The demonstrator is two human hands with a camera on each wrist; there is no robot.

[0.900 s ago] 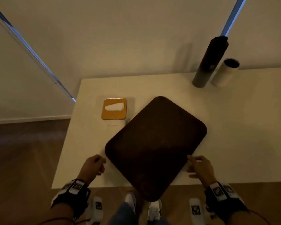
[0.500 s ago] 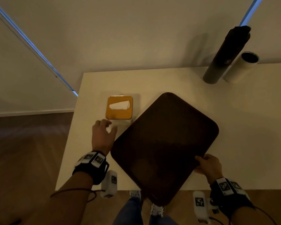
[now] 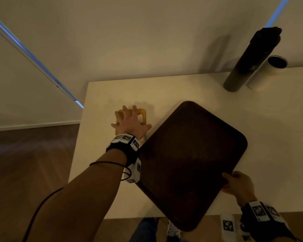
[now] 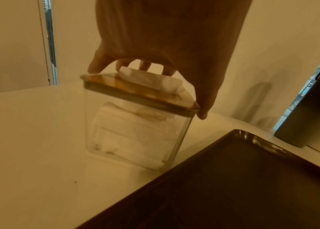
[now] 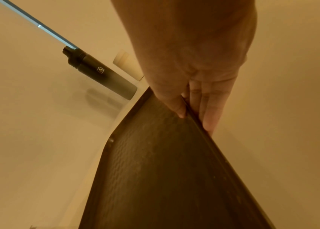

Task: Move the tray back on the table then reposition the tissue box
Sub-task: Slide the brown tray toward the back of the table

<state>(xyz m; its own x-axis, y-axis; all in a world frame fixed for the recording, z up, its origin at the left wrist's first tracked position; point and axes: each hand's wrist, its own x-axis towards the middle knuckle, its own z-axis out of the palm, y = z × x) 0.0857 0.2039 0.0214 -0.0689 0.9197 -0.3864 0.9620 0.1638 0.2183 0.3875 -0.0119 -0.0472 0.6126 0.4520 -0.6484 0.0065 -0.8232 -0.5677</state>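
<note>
Brown tray (image 3: 191, 163) lying skewed on table (image 3: 269, 137), near corner hanging past edge, pinched by right hand (image 3: 238, 184). Not fully back yet. Tissue box (image 4: 135, 124) just beside it, left hand (image 3: 129, 123) clasping lid, reposition barely begun.

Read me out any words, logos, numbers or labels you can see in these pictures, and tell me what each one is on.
"A" inside a small square emblem: on the dark bottle, also visible from the head view.
Wrist bands: black-and-white square marker patterns only, no letters or numbers.
Tissue box, tray, white cylinder: no text visible.
</note>
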